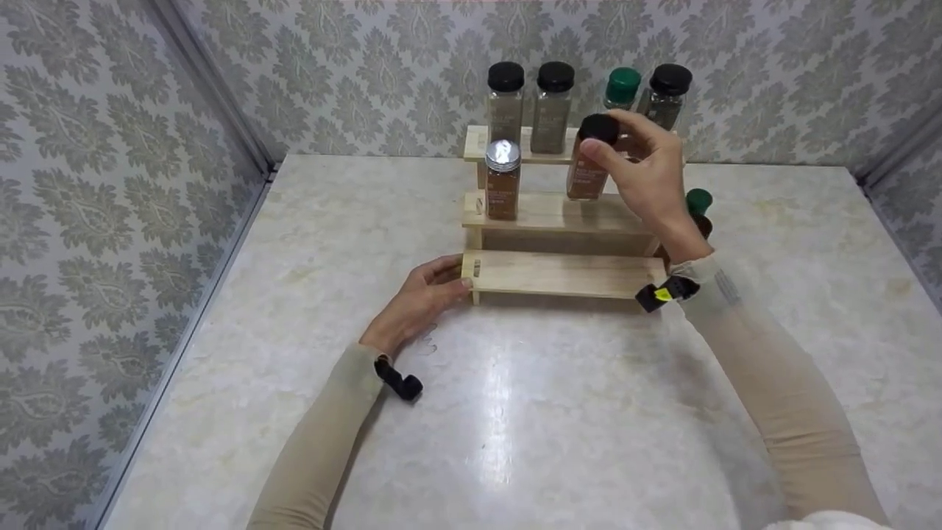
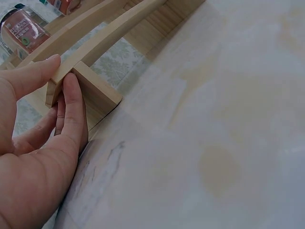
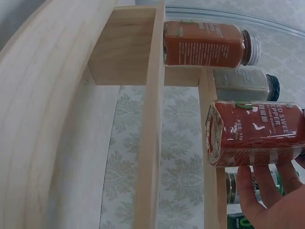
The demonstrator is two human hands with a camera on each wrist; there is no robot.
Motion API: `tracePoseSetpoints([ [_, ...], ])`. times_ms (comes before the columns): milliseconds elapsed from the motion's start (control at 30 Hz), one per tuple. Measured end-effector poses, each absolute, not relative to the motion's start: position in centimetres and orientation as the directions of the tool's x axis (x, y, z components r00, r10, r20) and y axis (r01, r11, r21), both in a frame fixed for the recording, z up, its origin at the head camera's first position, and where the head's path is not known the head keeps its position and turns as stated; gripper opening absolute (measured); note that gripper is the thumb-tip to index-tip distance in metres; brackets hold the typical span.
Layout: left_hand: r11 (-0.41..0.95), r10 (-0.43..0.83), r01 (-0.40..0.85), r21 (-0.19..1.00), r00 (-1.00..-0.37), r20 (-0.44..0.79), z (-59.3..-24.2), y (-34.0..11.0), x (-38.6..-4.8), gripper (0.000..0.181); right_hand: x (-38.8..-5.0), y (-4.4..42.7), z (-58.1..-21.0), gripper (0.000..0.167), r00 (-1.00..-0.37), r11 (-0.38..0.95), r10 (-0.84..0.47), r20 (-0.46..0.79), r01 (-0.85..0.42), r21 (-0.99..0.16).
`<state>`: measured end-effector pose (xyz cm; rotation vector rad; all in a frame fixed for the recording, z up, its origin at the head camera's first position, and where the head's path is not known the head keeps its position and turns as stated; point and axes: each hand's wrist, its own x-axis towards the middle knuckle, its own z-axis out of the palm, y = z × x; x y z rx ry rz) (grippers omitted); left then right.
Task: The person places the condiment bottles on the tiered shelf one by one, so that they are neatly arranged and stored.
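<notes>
My right hand (image 1: pixel 651 173) grips a spice jar (image 1: pixel 586 180) of red powder by its black cap, holding it over the middle step of a three-step wooden rack (image 1: pixel 567 272). In the right wrist view the jar's label (image 3: pixel 262 119) reads red sweet pepper, and its base hangs apart from the wood. At the left end of the lowest step, my left hand (image 1: pixel 423 298) pinches the board between thumb and fingers, seen closely in the left wrist view (image 2: pixel 52 138). A silver-capped jar (image 1: pixel 503 191) of reddish powder stands on the left of the middle step.
On the top step stand several jars, among them two black-capped jars (image 1: pixel 505 103) (image 1: pixel 553 110) at left, a green-capped jar (image 1: pixel 622 85) and another black-capped jar (image 1: pixel 668 88) at right. Another green-capped jar (image 1: pixel 698 202) is beside the rack's right end, partly hidden by my wrist. Patterned walls (image 1: pixel 368 73) enclose the table.
</notes>
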<state>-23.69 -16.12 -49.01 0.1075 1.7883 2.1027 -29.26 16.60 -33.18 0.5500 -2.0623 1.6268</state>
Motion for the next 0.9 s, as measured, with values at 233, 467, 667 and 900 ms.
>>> tracePoseSetpoints([
  [233, -0.116, 0.324, -0.229, 0.967, -0.929, -0.181, -49.1, -16.2, -23.7, 0.063, -29.3, 15.1, -33.7, 0.038, -0.859, 0.207, -0.04, 0.51, -0.507, -0.837],
  [467, -0.175, 0.346, -0.226, 0.958, -0.925, -0.155, -49.1, -16.3, -23.7, 0.06, -29.6, 13.8, -34.4, 0.042, -0.891, 0.174, -0.06, 0.449, -0.453, -0.875],
  [667, -0.162, 0.344, -0.223, 0.961, -0.926, -0.157, -49.1, -16.2, -23.7, 0.059, -29.7, 13.1, -35.1, 0.042, -0.894, 0.156, -0.082, 0.441, -0.448, -0.88],
  [900, -0.134, 0.343, -0.21, 0.969, -0.927, -0.154, -49.2, -16.3, -23.6, 0.061, -29.9, 12.5, -35.7, 0.043, -0.893, 0.147, -0.097, 0.439, -0.449, -0.881],
])
